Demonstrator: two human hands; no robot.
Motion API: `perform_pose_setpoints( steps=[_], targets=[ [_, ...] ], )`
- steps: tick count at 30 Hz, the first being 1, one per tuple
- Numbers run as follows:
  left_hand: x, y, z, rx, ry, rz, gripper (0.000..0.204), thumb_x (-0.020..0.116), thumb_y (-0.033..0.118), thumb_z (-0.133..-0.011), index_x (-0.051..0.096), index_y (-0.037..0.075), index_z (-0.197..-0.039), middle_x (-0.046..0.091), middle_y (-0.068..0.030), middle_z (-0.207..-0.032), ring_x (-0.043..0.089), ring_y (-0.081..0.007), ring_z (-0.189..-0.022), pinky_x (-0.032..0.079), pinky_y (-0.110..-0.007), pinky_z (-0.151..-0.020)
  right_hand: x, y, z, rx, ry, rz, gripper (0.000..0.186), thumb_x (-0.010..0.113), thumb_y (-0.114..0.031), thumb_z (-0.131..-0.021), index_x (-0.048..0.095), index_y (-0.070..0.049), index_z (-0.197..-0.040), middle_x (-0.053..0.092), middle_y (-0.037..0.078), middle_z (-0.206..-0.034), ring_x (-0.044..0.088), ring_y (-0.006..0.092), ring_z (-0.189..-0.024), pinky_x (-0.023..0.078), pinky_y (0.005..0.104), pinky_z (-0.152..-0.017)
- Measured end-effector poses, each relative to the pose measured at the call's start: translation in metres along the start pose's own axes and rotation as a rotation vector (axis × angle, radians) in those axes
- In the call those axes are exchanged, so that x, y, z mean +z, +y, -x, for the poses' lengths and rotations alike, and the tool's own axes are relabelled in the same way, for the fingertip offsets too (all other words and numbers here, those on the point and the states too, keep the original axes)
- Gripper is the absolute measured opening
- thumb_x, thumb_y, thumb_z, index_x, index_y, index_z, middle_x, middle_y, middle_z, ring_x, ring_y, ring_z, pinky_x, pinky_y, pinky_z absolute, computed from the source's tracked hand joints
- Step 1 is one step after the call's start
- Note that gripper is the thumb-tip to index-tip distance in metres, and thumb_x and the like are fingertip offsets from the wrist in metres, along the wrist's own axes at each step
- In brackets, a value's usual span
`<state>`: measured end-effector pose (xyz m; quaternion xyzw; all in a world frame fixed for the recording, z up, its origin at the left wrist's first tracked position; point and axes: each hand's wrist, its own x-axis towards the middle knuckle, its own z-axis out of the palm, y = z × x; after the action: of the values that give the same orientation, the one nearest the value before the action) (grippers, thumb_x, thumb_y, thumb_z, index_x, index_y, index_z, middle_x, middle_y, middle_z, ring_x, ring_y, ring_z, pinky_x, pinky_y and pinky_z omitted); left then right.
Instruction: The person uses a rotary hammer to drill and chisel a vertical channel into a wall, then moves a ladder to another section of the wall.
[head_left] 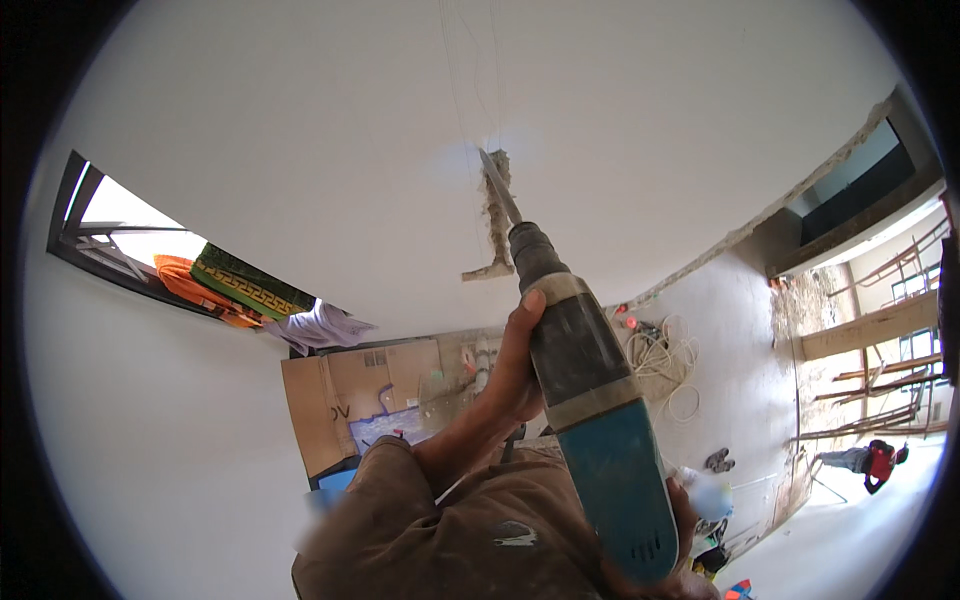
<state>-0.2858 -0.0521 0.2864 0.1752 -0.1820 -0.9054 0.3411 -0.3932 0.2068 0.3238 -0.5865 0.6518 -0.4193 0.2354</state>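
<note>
A dusty teal-and-black hammer drill (585,355) points up at the white wall, its long chisel bit (500,187) reaching the top of a short, rough chiselled channel (497,240). Faint drawn lines run above the channel. My left hand (517,355) wraps round the front of the drill, just behind its nose, with the thumb along the side. My right hand (682,515) is at the rear of the drill, mostly hidden behind the body, with some fingers curled at its right edge.
Cardboard (320,410) covers things below left. A window (130,225) has cloths over its sill. Coiled cable (665,365) lies on the floor at right. A long rough chase (730,240) runs toward an opening. A person in red (878,462) is beside wooden scaffolding (865,395) at far right.
</note>
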Motion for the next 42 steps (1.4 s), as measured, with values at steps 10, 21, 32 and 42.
perform_pose_setpoints(
  steps=[10,21,32,42],
  targets=[
    [-0.003,0.006,0.006,-0.011,0.027,0.051,0.080,0.046,0.072,-0.084,0.053,0.001,-0.118,0.062,-0.0138,-0.103,0.066,-0.0294,-0.095,0.058,-0.044,-0.082,0.004,-0.032,-0.009,0.025,-0.071,0.061,0.098,0.081,-0.012,-0.063,0.026,0.001,-0.144,0.061,0.023,-0.117,0.065,0.0332,-0.102,0.052,0.0424,-0.088],
    [-0.001,-0.008,0.014,0.056,-0.056,0.001,0.059,0.058,0.056,-0.089,0.051,0.005,-0.117,0.062,-0.0105,-0.100,0.066,-0.0214,-0.092,0.057,-0.037,-0.084,0.017,-0.032,-0.002,0.075,0.087,-0.143,0.096,0.074,-0.008,-0.065,0.023,0.001,-0.146,0.062,0.025,-0.116,0.065,0.0349,-0.104,0.051,0.0430,-0.089],
    [-0.001,-0.027,0.014,0.028,-0.037,-0.153,0.059,0.059,0.055,-0.089,0.050,0.003,-0.116,0.061,-0.0100,-0.098,0.064,-0.0193,-0.091,0.055,-0.037,-0.085,0.031,-0.004,0.027,0.035,0.219,-0.263,0.092,0.074,-0.005,-0.067,0.024,0.005,-0.144,0.062,0.025,-0.115,0.066,0.0318,-0.104,0.052,0.0412,-0.088],
    [0.003,-0.005,-0.003,-0.004,-0.095,-0.097,0.061,0.054,0.056,-0.090,0.048,0.002,-0.116,0.061,-0.0126,-0.099,0.067,-0.0232,-0.096,0.057,-0.040,-0.088,0.021,0.001,-0.001,-0.036,0.101,-0.118,0.102,0.080,-0.010,-0.065,0.019,0.002,-0.146,0.055,0.023,-0.121,0.062,0.0303,-0.103,0.051,0.0404,-0.086]
  ],
)
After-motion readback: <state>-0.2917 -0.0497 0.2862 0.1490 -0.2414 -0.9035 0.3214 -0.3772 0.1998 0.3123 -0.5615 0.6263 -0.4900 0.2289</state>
